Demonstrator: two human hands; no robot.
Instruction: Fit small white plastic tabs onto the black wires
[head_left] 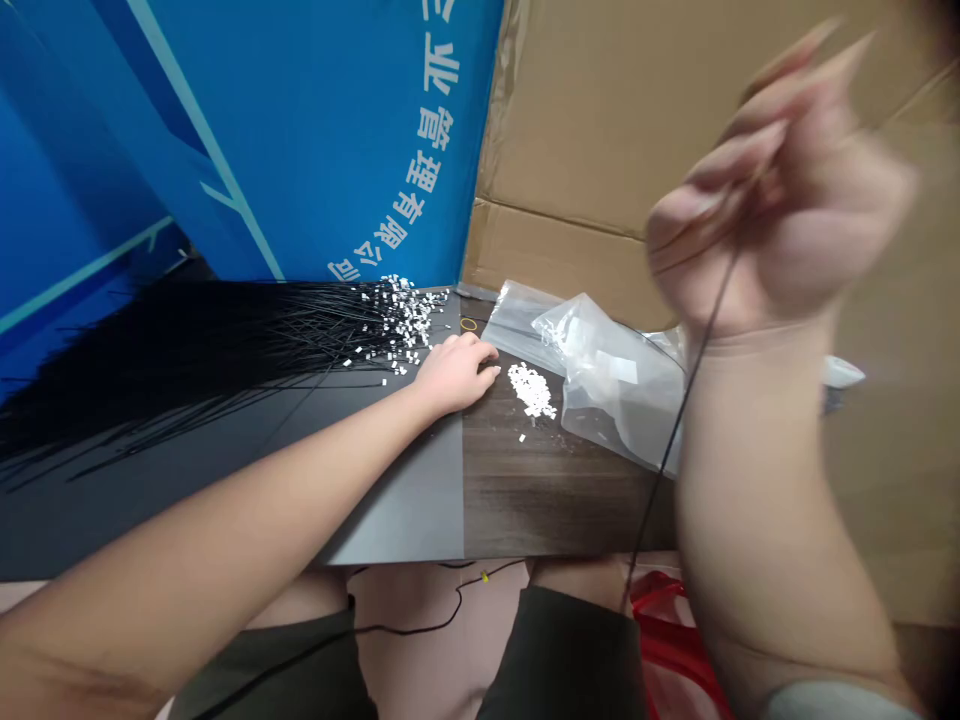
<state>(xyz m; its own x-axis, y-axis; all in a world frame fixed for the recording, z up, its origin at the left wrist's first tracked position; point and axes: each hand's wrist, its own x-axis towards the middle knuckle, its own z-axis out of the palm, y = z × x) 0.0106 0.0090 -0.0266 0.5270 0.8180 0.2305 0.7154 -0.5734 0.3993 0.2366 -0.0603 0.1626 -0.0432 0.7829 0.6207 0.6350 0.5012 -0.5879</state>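
Note:
My right hand (780,200) is raised at the upper right, blurred by motion, with its fingers closed on a thin black wire (679,420). The wire hangs down past my wrist toward my lap. My left hand (456,372) rests on the table, fingers loosely bent and thumb apart, with nothing visible in it. It lies between a small pile of white pieces (531,390) and the white-tipped ends (405,315) of a big bundle of black wires (172,350). A single white piece (522,438) lies just in front of the pile.
Clear plastic bags (622,380) lie right of the pile. A yellow rubber band (469,324) is behind my left hand. A blue printed panel (322,130) and a cardboard wall (585,130) stand behind the table. A black cable (405,630) and something red (675,640) are below the table edge.

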